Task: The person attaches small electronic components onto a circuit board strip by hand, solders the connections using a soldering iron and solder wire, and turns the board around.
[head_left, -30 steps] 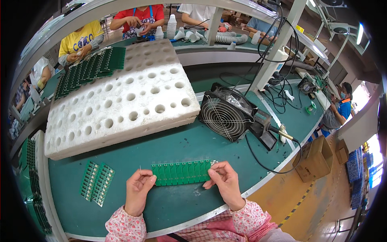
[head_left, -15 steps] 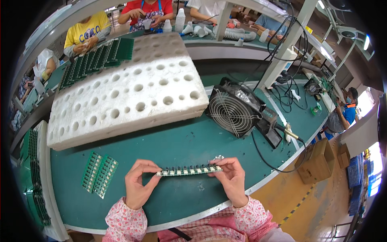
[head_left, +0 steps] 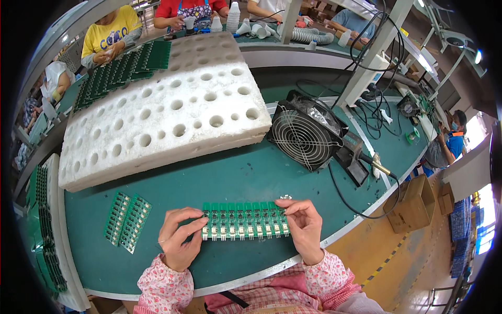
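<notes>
Both hands pinch one strip: the left hand point(head_left: 179, 238) has thumb and fingers closed on the left end of a green circuit-board panel point(head_left: 244, 221), and the right hand point(head_left: 303, 227) is closed on its right end, holding it level in the lower centre of the frame, above the green bench top point(head_left: 235, 178). Largest on the bench is a white foam block point(head_left: 157, 107) full of round holes, filling the upper left. To its right, at centre right, stands a black fan point(head_left: 302, 137) with a wire grille, a black cable trailing from it toward the bench edge. Smaller, at lower left, two short green board strips point(head_left: 127, 220) lie side by side, well apart from the left hand. Other people work along the top edge.
</notes>
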Motion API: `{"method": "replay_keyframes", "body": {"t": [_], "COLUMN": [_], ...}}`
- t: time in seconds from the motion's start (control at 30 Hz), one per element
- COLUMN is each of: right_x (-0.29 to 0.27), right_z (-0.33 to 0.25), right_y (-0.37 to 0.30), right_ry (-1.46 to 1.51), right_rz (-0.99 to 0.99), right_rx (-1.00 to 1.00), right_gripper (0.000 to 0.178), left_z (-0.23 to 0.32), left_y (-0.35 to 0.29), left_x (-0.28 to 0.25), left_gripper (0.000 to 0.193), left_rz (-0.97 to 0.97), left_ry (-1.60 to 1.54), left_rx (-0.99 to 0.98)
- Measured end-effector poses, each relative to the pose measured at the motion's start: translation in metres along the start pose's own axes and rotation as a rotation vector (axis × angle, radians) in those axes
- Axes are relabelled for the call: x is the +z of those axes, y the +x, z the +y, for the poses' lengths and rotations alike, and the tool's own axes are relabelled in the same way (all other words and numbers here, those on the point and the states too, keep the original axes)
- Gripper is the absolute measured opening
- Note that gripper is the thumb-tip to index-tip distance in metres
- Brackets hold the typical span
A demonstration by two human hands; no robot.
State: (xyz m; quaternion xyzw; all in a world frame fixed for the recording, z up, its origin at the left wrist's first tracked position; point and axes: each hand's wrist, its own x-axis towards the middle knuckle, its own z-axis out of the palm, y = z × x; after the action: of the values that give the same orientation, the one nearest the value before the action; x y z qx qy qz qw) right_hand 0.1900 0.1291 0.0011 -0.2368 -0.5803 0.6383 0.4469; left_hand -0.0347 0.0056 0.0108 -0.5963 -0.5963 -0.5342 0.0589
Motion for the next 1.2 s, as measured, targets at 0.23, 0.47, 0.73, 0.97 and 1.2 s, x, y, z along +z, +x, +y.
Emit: {"method": "replay_keyframes", "body": {"t": [0.23, 0.47, 0.73, 0.97, 1.2], "right_x": [0.003, 0.005, 0.000, -0.005, -0.015], "right_z": [0.003, -0.003, -0.001, -0.006, -0.006], "right_y": [0.003, 0.006, 0.005, 0.004, 0.006], "right_ry": [-0.004, 0.071, 0.170, 0.269, 0.290], "right_rz": [0.004, 0.060, 0.123, 0.138, 0.020], "right_rx": [-0.033, 0.190, 0.281, 0.292, 0.341], "right_gripper": [0.019, 0.021, 0.021, 0.026, 0.027], "left_z": [0.001, -0.013, -0.009, -0.006, 0.013], "left_y": [0.002, -0.004, -0.005, 0.003, 0.052], "left_x": [-0.002, 0.001, 0.001, -0.014, 0.011], "left_gripper": [0.022, 0.011, 0.011, 0.027, 0.040], "left_rz": [-0.091, -0.214, -0.260, -0.416, -0.716], "left_ry": [-0.208, -0.982, -1.052, -0.892, -1.040], "left_rx": [-0.284, -0.893, -0.933, -0.846, -1.042]}}
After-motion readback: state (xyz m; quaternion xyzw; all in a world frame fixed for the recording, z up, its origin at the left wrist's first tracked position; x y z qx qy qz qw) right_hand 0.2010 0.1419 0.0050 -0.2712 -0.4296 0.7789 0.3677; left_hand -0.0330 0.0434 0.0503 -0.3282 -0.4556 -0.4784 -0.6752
